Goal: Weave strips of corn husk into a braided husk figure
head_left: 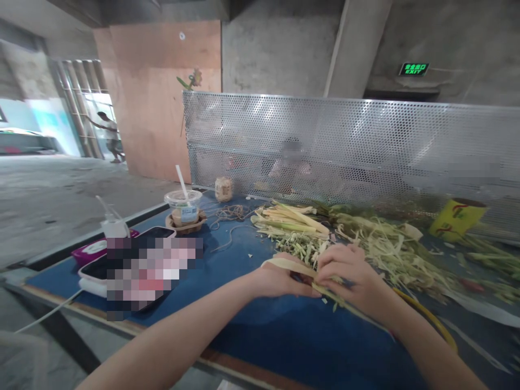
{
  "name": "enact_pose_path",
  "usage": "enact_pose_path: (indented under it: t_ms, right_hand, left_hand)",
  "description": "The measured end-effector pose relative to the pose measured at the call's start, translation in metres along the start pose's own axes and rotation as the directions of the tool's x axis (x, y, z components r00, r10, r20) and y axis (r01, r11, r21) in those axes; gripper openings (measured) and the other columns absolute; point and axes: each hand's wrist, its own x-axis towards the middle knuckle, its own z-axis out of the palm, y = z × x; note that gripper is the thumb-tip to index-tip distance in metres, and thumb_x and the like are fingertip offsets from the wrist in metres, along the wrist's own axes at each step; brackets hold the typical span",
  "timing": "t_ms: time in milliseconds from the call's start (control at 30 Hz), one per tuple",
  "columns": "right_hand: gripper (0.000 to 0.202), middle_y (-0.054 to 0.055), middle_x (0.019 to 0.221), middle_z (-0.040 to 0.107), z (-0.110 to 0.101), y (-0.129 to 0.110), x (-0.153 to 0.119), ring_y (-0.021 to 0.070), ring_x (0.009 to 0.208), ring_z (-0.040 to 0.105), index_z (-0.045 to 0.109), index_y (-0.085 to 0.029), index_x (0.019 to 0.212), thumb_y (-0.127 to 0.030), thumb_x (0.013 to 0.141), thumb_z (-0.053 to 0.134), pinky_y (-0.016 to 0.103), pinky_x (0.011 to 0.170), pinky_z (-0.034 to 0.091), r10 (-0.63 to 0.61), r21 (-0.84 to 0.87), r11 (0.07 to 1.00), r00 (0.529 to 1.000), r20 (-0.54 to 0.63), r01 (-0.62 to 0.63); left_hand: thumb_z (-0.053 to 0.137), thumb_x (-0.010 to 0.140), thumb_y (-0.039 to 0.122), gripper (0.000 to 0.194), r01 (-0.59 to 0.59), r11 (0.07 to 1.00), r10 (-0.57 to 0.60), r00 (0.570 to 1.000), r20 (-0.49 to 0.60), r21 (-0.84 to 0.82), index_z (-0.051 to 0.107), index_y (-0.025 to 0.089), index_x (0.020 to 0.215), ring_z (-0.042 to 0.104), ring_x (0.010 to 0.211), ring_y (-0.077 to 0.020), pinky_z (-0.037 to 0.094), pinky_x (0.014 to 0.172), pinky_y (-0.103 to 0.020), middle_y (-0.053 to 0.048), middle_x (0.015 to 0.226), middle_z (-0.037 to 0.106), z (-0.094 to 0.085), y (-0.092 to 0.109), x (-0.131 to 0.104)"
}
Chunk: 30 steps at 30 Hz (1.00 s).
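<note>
Over the blue table (pixel 260 336), my left hand (pixel 276 276) is closed on a long pale green plant strip (pixel 294 265), one end of which lies across the back of the hand. Close on its right, my right hand (pixel 345 273) pinches the same strip, and its thin tail runs down to the right under the wrist. Chopped green bits (pixel 303 246) lie just beyond my hands. Behind them rests a bundle of pale yellow-green stalks (pixel 294 219). A heap of loose shredded leaves (pixel 390 249) spreads to the right.
A lidded cup (pixel 184 208) with a straw, a phone (pixel 130 252), twine (pixel 231 214) and a jar (pixel 223 189) stand or lie at the left. A yellow roll (pixel 457 219) is at the right. A perforated metal screen (pixel 345 141) borders the far edge, with a person behind it.
</note>
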Motion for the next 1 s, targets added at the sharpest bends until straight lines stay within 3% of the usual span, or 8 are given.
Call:
enact_pose_path:
  t_ms: [133, 200, 267, 400, 533, 600, 867, 1000]
  right_hand:
    - [0.014, 0.005, 0.099, 0.059, 0.003, -0.002, -0.001, 0.0209, 0.097, 0.048, 0.063, -0.024, 0.074, -0.025, 0.082, 0.051, 0.041, 0.085, 0.032, 0.031, -0.03, 0.999, 0.999, -0.016, -0.031]
    - [0.015, 0.006, 0.116, 0.052, 0.003, -0.002, -0.003, 0.0241, 0.109, 0.043, 0.062, -0.027, 0.091, -0.028, 0.082, 0.051, 0.045, 0.091, 0.028, 0.067, -0.068, 0.995, 0.997, -0.03, -0.069]
    - [0.037, 0.009, 0.126, 0.044, 0.003, 0.001, -0.004, 0.0274, 0.115, 0.037, 0.049, -0.029, 0.116, -0.034, 0.08, 0.053, 0.047, 0.093, 0.028, 0.099, -0.086, 0.99, 0.991, -0.095, -0.107]
    - [0.063, 0.014, 0.106, 0.052, 0.004, 0.011, -0.007, 0.0254, 0.094, 0.05, 0.033, -0.018, 0.125, -0.047, 0.074, 0.054, 0.041, 0.079, 0.042, 0.373, 0.095, 0.928, 0.889, -0.267, -0.361]
    - [0.041, 0.0, 0.061, 0.055, 0.014, 0.012, -0.009, 0.0155, 0.055, 0.053, 0.047, -0.017, 0.104, -0.049, 0.079, 0.046, 0.027, 0.051, 0.044, 0.548, 0.368, 0.749, 0.827, 0.125, -0.551]
    - [0.046, -0.002, 0.058, 0.056, 0.022, 0.008, -0.008, 0.0146, 0.052, 0.054, 0.045, -0.017, 0.109, -0.046, 0.075, 0.054, 0.025, 0.048, 0.042, 0.529, 0.482, 0.681, 0.825, 0.199, -0.552]
    - [0.058, 0.003, 0.077, 0.062, 0.046, -0.001, 0.006, 0.0184, 0.072, 0.061, 0.043, -0.019, 0.117, -0.038, 0.067, 0.066, 0.03, 0.065, 0.048, 0.521, 0.815, 0.408, 0.838, 0.163, -0.412]
    - [0.046, -0.001, 0.065, 0.056, 0.052, -0.002, 0.01, 0.0094, 0.048, 0.049, 0.056, -0.017, 0.102, -0.039, 0.063, 0.068, 0.022, 0.044, 0.039, 0.551, 0.871, 0.326, 0.822, 0.142, -0.369]
  left_hand:
    - [0.065, 0.063, 0.027, 0.015, 0.001, 0.999, -0.001, 1.0, 0.003, -0.036, 0.066, 0.015, 0.072, 0.044, 0.054, -0.0069, 0.034, 0.05, -0.017, 0.003, 0.06, 0.053, 0.001, -0.003, 0.001]
    - [0.064, 0.065, 0.026, 0.015, 0.012, 0.995, -0.015, 0.999, -0.029, -0.097, 0.065, 0.014, 0.073, 0.043, 0.051, -0.0067, 0.034, 0.049, -0.018, 0.003, 0.057, 0.051, 0.002, -0.006, 0.003]
    - [0.063, 0.065, 0.025, 0.017, 0.004, 0.988, -0.013, 0.998, -0.062, -0.156, 0.066, 0.013, 0.076, 0.043, 0.049, -0.0067, 0.035, 0.048, -0.019, 0.003, 0.055, 0.051, 0.001, -0.009, 0.005]
    - [0.065, 0.064, 0.026, 0.025, -0.02, 0.972, -0.002, 0.996, -0.094, -0.233, 0.069, 0.012, 0.084, 0.041, 0.048, -0.0061, 0.035, 0.049, -0.02, 0.0, 0.059, 0.056, -0.004, -0.007, 0.006]
    - [0.068, 0.061, 0.025, 0.026, -0.015, 0.951, -0.049, 0.979, -0.198, -0.308, 0.071, 0.011, 0.083, 0.039, 0.045, -0.0053, 0.033, 0.048, -0.02, 0.002, 0.051, 0.053, -0.005, -0.002, 0.007]
    - [0.068, 0.061, 0.022, 0.024, -0.012, 0.948, -0.059, 0.975, -0.214, -0.318, 0.071, 0.011, 0.082, 0.039, 0.045, -0.0052, 0.033, 0.048, -0.019, 0.003, 0.049, 0.052, -0.004, -0.001, 0.007]
    - [0.062, 0.06, 0.014, 0.013, -0.001, 0.957, -0.049, 0.985, -0.164, -0.289, 0.067, 0.011, 0.071, 0.041, 0.043, -0.0042, 0.034, 0.048, -0.019, 0.004, 0.049, 0.054, -0.001, -0.005, 0.009]
    - [0.066, 0.055, 0.015, 0.026, 0.032, 0.945, -0.114, 0.966, -0.234, -0.325, 0.056, 0.011, 0.079, 0.044, 0.04, -0.0048, 0.033, 0.045, -0.019, 0.007, 0.047, 0.053, -0.001, -0.008, 0.011]
